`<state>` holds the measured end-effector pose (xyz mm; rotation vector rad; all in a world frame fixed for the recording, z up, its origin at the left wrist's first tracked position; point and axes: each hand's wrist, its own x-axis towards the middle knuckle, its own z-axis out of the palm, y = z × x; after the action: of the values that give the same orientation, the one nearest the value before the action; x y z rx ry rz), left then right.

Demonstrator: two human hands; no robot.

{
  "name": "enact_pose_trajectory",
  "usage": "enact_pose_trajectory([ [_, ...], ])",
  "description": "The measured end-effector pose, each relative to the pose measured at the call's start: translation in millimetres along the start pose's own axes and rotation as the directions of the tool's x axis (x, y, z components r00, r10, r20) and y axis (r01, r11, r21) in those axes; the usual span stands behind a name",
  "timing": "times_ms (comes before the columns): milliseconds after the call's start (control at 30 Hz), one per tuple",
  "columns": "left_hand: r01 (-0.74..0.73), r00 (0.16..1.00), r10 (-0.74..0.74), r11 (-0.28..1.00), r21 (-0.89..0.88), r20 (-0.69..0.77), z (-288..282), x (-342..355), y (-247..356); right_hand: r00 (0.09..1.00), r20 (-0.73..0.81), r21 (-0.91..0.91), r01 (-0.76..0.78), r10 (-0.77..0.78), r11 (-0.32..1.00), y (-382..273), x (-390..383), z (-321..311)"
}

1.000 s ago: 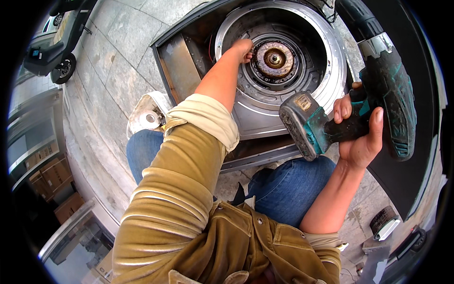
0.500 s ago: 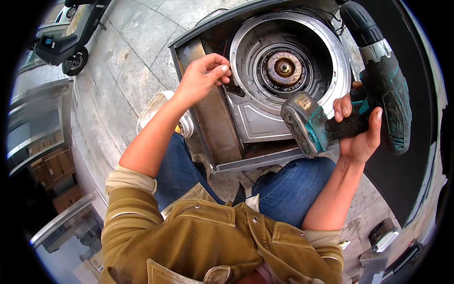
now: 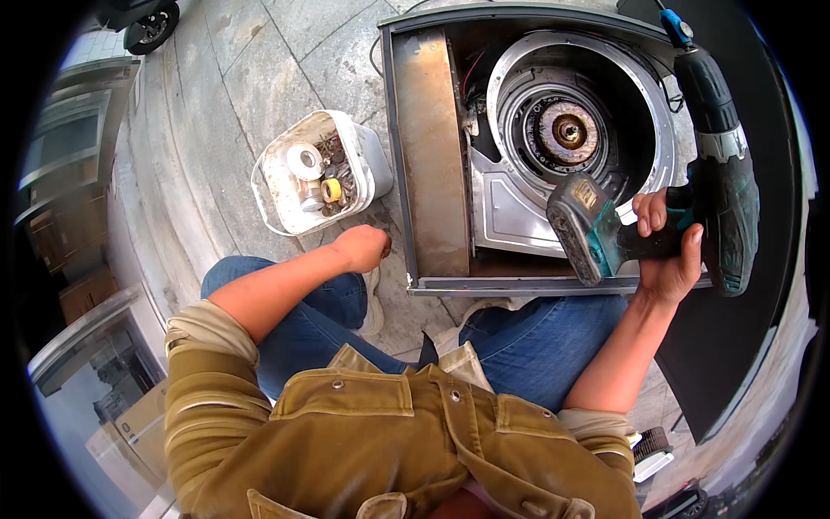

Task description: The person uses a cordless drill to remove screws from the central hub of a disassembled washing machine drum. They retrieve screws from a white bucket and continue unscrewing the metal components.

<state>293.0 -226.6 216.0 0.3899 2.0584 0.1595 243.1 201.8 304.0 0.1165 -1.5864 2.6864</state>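
Note:
My right hand grips a cordless drill, black and teal and worn, by its handle. Its chuck points away from me, with a blue-sided piece at its tip. Behind the battery end lies a round metal fan housing, with a greasy brown hub at its centre. This housing sits in an open dark-framed appliance casing. My left hand is closed, above the paving between my knee and the casing; anything inside it is hidden. Just beyond it stands a white bucket.
In the bucket are a white roll, a yellow roll of tape and small metal parts. Thin wires run along the casing's edges. A large black panel lies at right. A scooter wheel shows at far left.
My left hand has drawn back from the fan housing toward me. The view has shifted left, bringing the bucket fully into sight. The drill stays in my right hand.

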Motion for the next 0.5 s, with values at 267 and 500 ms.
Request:
enact_pose_trajectory([
  [267, 0.043, 0.997, -0.03, 0.982, -0.186, 0.07, 128.3, 70.0, 3.4, 0.994, -0.063, -0.016, -0.093, 0.092, 0.996, 10.2, -8.0, -29.1],
  [500, -0.008, 0.996, 0.028, 0.973, -0.231, 0.087, 91.3, 38.9, -11.6, 0.997, 0.071, -0.015, -0.037, 0.038, 0.999, 25.6, 6.3, -32.8],
])
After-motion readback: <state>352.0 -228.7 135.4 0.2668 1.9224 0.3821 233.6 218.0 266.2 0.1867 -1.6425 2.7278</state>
